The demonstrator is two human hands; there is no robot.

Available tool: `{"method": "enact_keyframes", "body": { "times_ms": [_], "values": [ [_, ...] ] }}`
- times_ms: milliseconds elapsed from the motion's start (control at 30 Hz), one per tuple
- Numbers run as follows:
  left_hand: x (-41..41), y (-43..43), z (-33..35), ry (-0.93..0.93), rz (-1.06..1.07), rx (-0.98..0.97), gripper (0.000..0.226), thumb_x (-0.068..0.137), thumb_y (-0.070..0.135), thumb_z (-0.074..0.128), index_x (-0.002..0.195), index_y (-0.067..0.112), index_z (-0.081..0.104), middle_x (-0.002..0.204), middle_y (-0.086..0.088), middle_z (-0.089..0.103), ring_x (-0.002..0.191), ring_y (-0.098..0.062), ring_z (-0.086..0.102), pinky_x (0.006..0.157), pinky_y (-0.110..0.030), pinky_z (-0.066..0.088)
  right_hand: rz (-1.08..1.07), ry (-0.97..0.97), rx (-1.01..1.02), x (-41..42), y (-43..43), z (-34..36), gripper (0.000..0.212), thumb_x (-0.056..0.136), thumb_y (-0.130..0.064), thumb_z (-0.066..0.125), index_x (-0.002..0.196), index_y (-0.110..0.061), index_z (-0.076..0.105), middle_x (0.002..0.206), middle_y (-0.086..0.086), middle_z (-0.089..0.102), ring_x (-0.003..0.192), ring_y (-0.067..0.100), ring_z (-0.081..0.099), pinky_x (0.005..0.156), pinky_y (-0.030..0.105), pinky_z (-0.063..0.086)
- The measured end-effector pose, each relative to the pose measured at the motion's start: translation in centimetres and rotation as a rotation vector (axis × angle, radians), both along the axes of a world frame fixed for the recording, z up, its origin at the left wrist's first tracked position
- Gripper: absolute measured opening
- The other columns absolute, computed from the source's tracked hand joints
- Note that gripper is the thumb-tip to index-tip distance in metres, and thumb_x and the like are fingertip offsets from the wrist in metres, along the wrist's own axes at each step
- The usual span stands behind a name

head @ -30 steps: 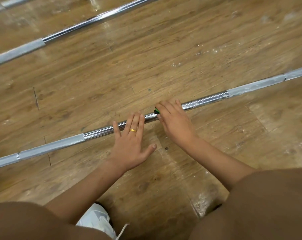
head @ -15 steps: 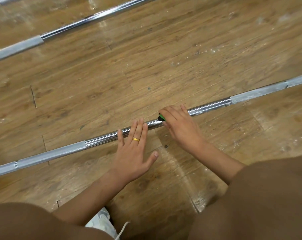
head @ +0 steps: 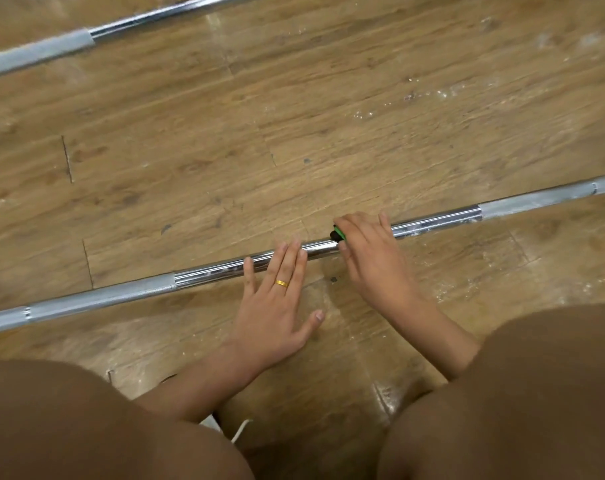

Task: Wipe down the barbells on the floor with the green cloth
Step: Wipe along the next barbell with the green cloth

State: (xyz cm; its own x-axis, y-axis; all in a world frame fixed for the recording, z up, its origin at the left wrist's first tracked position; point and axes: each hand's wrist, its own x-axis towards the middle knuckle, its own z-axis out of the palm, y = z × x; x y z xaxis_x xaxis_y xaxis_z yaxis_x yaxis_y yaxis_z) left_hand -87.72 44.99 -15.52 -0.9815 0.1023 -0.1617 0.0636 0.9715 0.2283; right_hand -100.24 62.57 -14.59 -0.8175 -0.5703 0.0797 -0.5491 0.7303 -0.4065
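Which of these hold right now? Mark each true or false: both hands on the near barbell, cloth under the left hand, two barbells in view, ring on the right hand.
1. Both hands touch the near barbell. True.
2. The green cloth is under the left hand. False: the right hand covers it.
3. Two barbells show on the floor. True: a far barbell lies beyond.
4. The gold ring is on the right hand. False: left hand.

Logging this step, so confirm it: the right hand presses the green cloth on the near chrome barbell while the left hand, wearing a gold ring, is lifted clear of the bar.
Wrong on the left hand: the head view shows its fingers resting flat on the near chrome barbell, not lifted. The right hand does press the green cloth there.
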Motion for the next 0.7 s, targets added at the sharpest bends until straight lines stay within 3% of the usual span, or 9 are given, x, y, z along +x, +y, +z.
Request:
{"method": "enact_keyframes", "body": {
  "times_ms": [167,333,500,700],
  "values": [
    [0.8,0.4,0.1,0.002,-0.002,0.004,0.086,0.101,0.066,0.023,0.162,0.009,0.000,0.170,-0.005,-0.011,0.156,-0.021,-0.010,0.121,-0.063,0.005,0.098,0.035,0.055,1.0,1.0,-0.3,0.041,0.100,-0.017,0.044,0.140,-0.011,0.050,0.139,0.005,0.054,0.135,0.025,0.044,0.121,0.042,0.017],
    [1.6,0.7,0.2,-0.006,-0.016,0.001,0.088,0.100,0.066,0.026,0.162,0.009,-0.001,0.170,-0.005,-0.012,0.156,-0.021,-0.009,0.122,-0.060,-0.001,-0.040,0.008,0.018,1.2,1.9,0.1,0.039,0.099,-0.010,0.050,0.138,-0.011,0.051,0.137,0.006,0.056,0.133,0.025,0.045,0.123,0.038,0.010],
    [2.3,0.8,0.2,-0.033,-0.030,-0.027,0.090,0.099,0.066,0.031,0.162,0.009,0.002,0.170,-0.005,-0.009,0.156,-0.021,-0.008,0.120,-0.059,-0.002,0.087,-0.002,0.045,3.1,1.5,0.4,0.043,0.099,-0.017,0.038,0.140,-0.011,0.050,0.139,0.005,0.053,0.137,0.024,0.043,0.123,0.030,0.002],
    [3.1,1.2,0.6,-0.050,-0.050,-0.046,0.090,0.098,0.062,0.034,0.161,0.007,0.002,0.170,-0.007,-0.010,0.156,-0.022,-0.008,0.122,-0.061,0.000,-0.036,-0.051,0.014,2.1,2.6,0.5,0.038,0.100,-0.010,0.049,0.137,-0.009,0.054,0.136,0.005,0.057,0.132,0.024,0.047,0.123,0.039,0.008]
  ]
}}
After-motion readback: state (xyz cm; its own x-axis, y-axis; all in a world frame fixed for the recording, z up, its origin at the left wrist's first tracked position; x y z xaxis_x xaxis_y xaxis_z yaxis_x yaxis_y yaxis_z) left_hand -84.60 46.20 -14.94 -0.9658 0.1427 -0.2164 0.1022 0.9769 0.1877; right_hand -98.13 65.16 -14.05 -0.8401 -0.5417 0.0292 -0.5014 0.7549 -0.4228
